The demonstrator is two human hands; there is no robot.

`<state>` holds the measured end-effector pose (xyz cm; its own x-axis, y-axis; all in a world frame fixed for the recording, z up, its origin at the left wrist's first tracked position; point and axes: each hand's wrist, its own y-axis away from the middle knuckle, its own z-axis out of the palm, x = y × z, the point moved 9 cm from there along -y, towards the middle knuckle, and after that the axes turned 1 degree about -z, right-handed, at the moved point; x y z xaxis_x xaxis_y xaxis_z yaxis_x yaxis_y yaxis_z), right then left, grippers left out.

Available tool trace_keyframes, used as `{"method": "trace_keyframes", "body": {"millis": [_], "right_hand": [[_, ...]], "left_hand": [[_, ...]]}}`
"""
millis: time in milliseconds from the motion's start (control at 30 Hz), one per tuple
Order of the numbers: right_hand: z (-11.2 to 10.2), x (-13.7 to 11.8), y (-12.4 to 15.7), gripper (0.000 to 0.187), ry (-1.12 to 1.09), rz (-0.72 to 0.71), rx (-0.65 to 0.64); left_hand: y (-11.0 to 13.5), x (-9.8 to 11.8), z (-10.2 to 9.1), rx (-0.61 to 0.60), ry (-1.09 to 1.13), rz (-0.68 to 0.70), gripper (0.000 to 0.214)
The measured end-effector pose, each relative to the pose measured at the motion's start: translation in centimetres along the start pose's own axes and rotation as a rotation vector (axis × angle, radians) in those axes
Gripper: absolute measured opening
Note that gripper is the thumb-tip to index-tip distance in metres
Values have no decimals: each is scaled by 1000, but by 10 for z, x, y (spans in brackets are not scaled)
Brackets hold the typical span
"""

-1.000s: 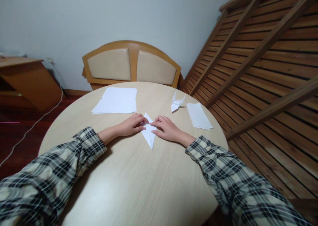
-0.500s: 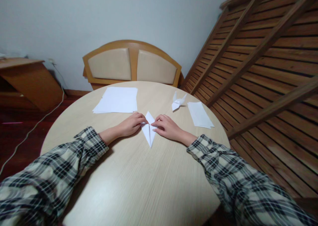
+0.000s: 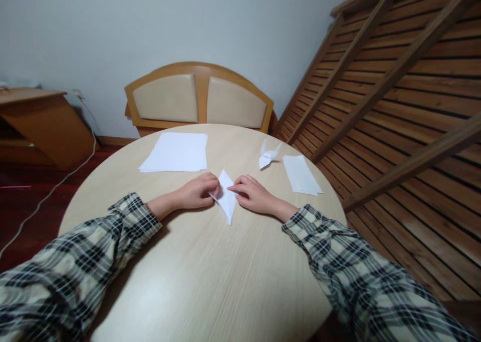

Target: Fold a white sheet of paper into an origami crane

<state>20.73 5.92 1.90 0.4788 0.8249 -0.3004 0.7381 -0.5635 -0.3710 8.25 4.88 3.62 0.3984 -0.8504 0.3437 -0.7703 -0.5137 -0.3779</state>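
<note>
A white folded paper [image 3: 227, 204], diamond-shaped with one point toward me, lies on the round wooden table [image 3: 210, 277]. My left hand [image 3: 201, 191] is closed on its left corner, thumb and fingers pinching the edge. At the right corner, my right hand [image 3: 253, 194] holds the paper between thumb and forefinger, the other fingers curled. Beyond my right hand stands a folded paper crane [image 3: 267, 157] with two raised points.
A stack of white sheets [image 3: 180, 151] lies at the table's far left, and smaller paper strips [image 3: 301, 174] at the right. Behind the table is a padded headboard [image 3: 165, 99]. A slatted wooden frame [image 3: 406, 106] leans on the right; a desk [image 3: 45, 126] stands left.
My left fingers have drawn back to the left corner of the folded paper. Its centre slit no longer shows; a smoother face is up. My right hand has barely moved.
</note>
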Motion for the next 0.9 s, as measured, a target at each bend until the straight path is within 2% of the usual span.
{"method": "trace_keyframes", "body": {"millis": [200, 367, 500, 667, 800, 900], "right_hand": [[-2, -2, 1, 28, -11, 29, -2], [-7, 0, 1, 20, -44, 44, 13], [-11, 0, 1, 18, -94, 29, -23], [-19, -6, 2, 3, -203, -60, -74], [-18, 0, 2, 21, -264, -50, -117], [-16, 8, 2, 20, -301, -10, -125]], "left_hand": [[12, 14, 2, -108, -144, 46, 20], [22, 25, -4, -145, -87, 67, 25], [24, 17, -3, -138, -43, 19, 20], [20, 6, 2, -105, -44, 34, 38], [18, 7, 4, -103, -100, 60, 42], [17, 9, 4, -97, -122, 63, 46]]}}
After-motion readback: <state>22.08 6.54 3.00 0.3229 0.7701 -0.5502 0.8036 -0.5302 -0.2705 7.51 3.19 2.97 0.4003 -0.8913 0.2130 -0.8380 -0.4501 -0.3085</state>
